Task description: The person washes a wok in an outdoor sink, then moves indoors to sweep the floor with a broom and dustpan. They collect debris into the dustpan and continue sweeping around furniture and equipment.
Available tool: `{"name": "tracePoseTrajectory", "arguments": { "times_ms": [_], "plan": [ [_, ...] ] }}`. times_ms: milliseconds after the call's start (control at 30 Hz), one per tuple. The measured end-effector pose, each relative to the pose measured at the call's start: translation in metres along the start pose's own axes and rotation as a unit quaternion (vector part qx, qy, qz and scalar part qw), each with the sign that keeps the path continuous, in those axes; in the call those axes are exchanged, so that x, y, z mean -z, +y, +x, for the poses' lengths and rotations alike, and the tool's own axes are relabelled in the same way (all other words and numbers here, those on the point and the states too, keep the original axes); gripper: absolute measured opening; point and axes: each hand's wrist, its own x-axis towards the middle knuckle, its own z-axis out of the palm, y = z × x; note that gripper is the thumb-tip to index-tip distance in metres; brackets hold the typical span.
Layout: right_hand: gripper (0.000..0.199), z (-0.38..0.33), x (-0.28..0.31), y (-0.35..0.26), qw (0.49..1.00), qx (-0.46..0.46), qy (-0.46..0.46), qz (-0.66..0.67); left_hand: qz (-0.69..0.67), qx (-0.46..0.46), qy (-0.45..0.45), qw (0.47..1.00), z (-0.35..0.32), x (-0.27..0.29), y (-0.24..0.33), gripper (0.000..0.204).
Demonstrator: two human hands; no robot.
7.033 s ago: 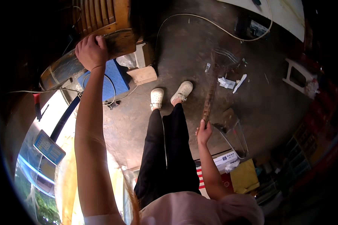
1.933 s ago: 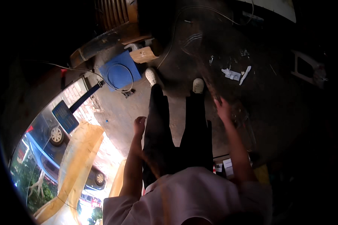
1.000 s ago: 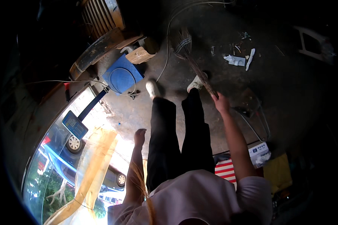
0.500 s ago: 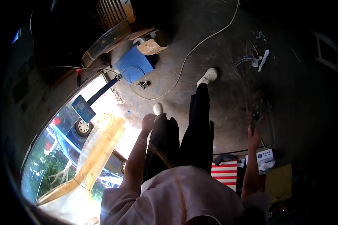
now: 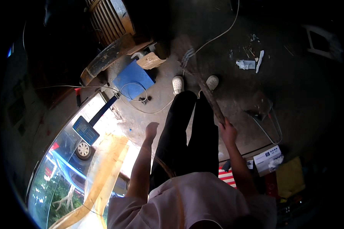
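Observation:
My right hand (image 5: pixel 228 131) is closed around the handle of a broom (image 5: pixel 208 91). The handle slants forward and left past my right shoe. The broom's bristle head (image 5: pixel 184 51) is smeared by motion over the floor ahead of my shoes, beside a pale cable (image 5: pixel 218 36). My left hand (image 5: pixel 151 130) hangs at my left side, holding nothing, with its thumb held apart. A small heap of litter (image 5: pixel 248 57), with white scraps and dark bits, lies on the floor ahead to the right.
A blue-platform scale (image 5: pixel 133 78) with a display on a post (image 5: pixel 86 130) stands at the left, near wooden furniture (image 5: pixel 111 53). A bent metal frame (image 5: pixel 269 126), a white box (image 5: pixel 266 158) and a yellow cloth (image 5: pixel 289 178) lie at the right. A white frame (image 5: pixel 323 42) stands far right.
The broom has swung from the right across to the left, with my right hand moving left and forward. My left shoe has come forward beside the right one. The litter heap is now uncovered.

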Motion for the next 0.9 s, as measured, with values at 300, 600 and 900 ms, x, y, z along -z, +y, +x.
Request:
{"name": "tracePoseTrajectory", "arguments": {
  "times_ms": [300,600,900],
  "plan": [
    [0.050,0.077,-0.008,-0.051,0.996,-0.087,-0.007,0.001,-0.119,0.105,0.014,0.987,0.032,0.054,-0.009,0.019],
    [0.046,-0.120,0.051,0.043,0.979,-0.090,0.111,0.143,-0.078,0.112,-0.025,0.990,0.056,0.051,-0.014,0.022],
    [0.048,0.013,-0.004,0.116,0.968,-0.157,0.164,0.109,-0.076,0.051,-0.041,0.995,0.052,0.005,0.050,0.025]
  ]
}}
